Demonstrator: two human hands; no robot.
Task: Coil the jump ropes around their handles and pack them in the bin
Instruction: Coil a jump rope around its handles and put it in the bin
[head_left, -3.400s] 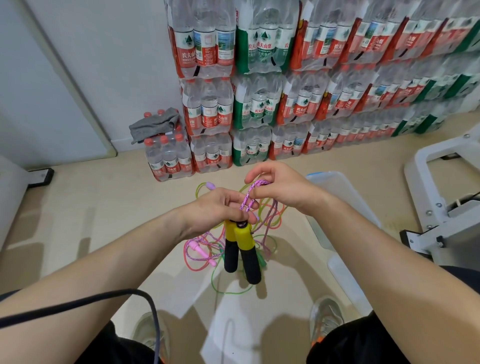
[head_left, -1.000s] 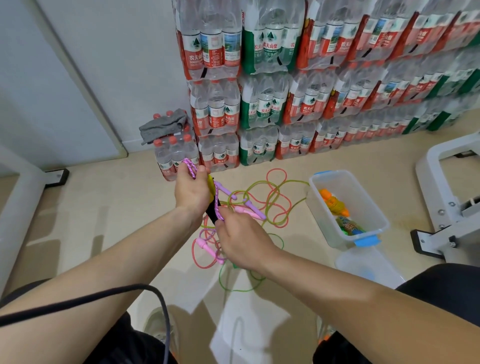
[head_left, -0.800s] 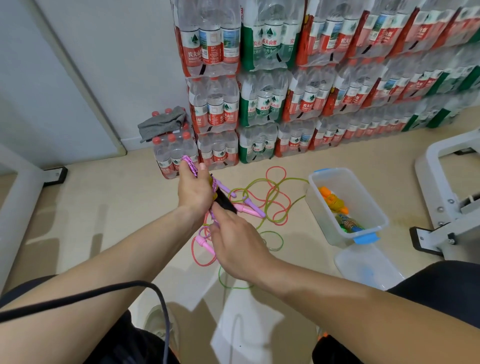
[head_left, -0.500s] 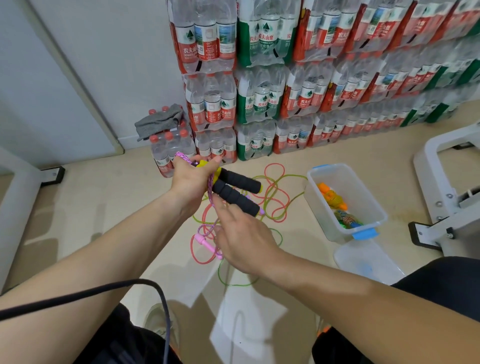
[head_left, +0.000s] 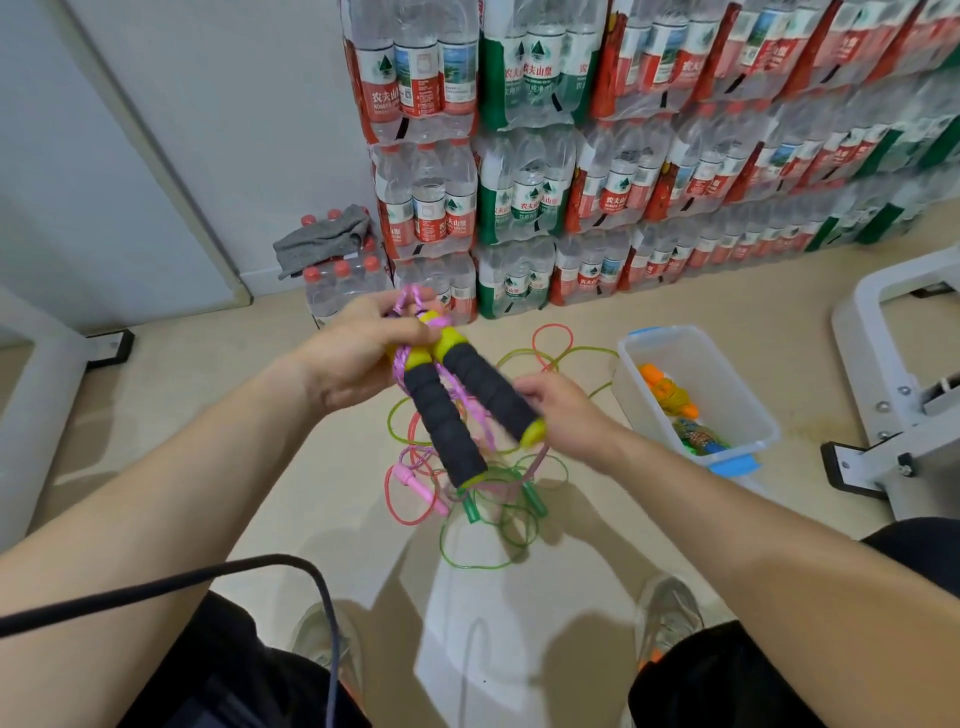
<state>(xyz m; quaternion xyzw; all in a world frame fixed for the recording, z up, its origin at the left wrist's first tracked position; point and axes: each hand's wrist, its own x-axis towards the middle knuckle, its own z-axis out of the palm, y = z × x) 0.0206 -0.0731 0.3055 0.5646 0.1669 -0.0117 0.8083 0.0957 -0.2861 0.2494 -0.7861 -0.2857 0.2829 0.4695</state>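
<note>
Left hand (head_left: 358, 358): fingers curled round the yellow top ends of both handles, with loops of the purple rope (head_left: 407, 300) bunched up out of its grip.
Right hand (head_left: 567, 411): fingers closed on the yellow bottom end of one handle, the one nearer the bin.
Handles (head_left: 444, 415): two, black foam with yellow ends, held in the air over the floor, joined at the top and splayed apart lower down; purple rope runs down between them.
Bin (head_left: 626, 379): one clear plastic tub on the floor to the right of the hands, with a blue latch (head_left: 733, 464); two bundles lie inside, an orange-yellow bundle (head_left: 665, 387) and a green-blue bundle (head_left: 698, 437).
Loose ropes on the floor (head_left: 470, 540): a tangle of thin pink, red and green cord under the hands; I count one pink handle (head_left: 415, 483) and two green handles (head_left: 470, 512). How many ropes make up the tangle I cannot tell.
Wall side: shrink-wrapped packs of water bottles (head_left: 524, 192), too many to count, stacked in rows; one grey cloth (head_left: 322, 241) lies on a low pack.
Right edge: a white metal frame (head_left: 883, 374).
Near me: a black cable (head_left: 208, 577) crossing the left forearm.
</note>
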